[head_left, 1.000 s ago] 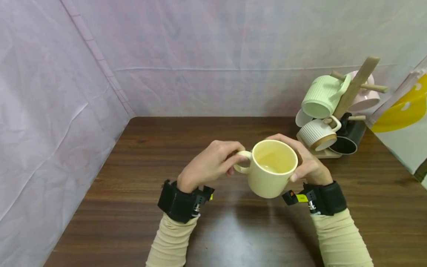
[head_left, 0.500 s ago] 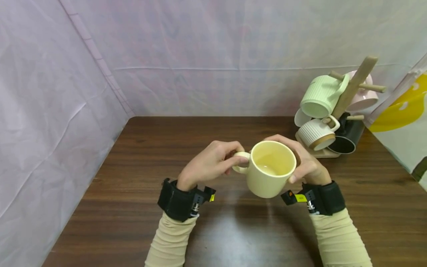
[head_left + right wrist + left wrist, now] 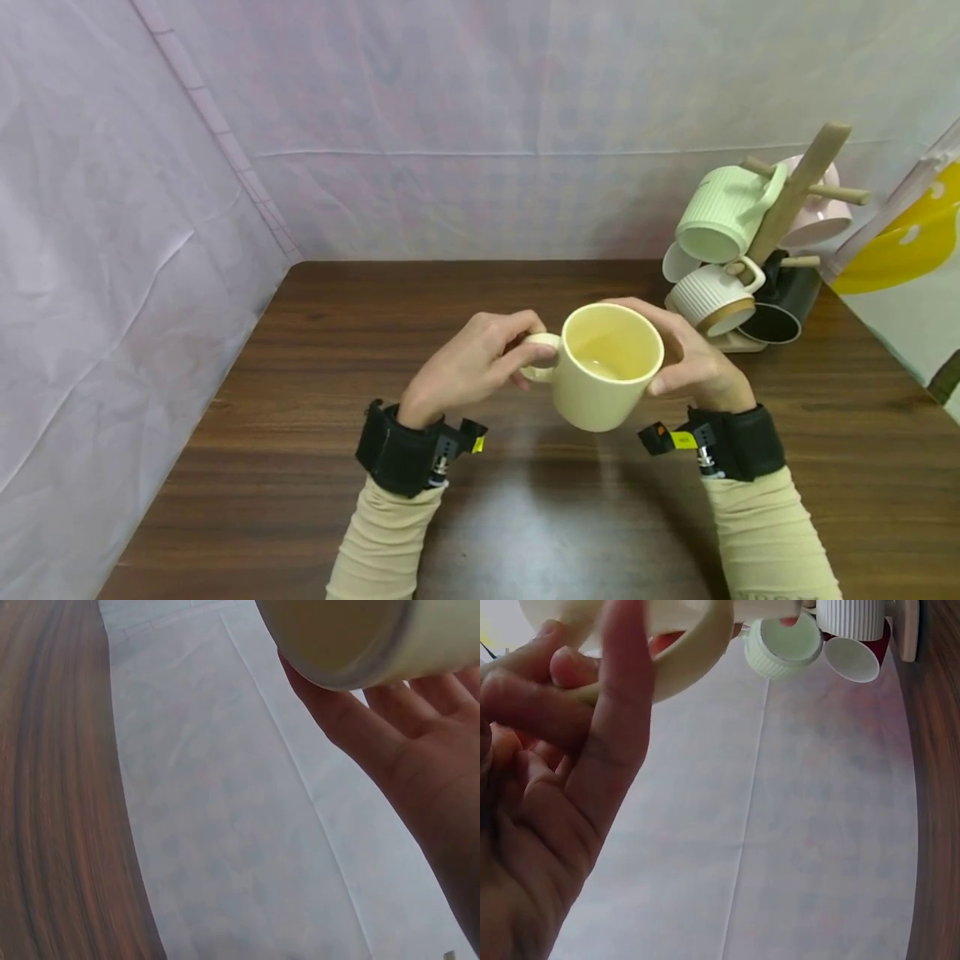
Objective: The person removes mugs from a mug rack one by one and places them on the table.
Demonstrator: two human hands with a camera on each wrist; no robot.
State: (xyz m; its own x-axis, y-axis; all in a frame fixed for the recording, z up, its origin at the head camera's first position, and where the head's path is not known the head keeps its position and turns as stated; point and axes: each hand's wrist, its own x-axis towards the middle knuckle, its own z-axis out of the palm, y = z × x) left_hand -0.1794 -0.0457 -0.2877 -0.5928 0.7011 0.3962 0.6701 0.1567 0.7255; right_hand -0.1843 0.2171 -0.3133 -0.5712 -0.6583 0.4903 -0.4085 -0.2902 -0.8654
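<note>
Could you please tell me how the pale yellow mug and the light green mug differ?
The pale yellow mug has a smooth wall, while the light green mug is ribbed. The left hand and right hand hold the pale yellow mug; the light green mug hangs on the wooden rack. In the head view, the yellow mug's handle points left, the green one's right. Both have a loop handle.

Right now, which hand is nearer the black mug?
Right. The right hand, holding the yellow mug, is left of the black mug; the left hand is much farther left.
</note>
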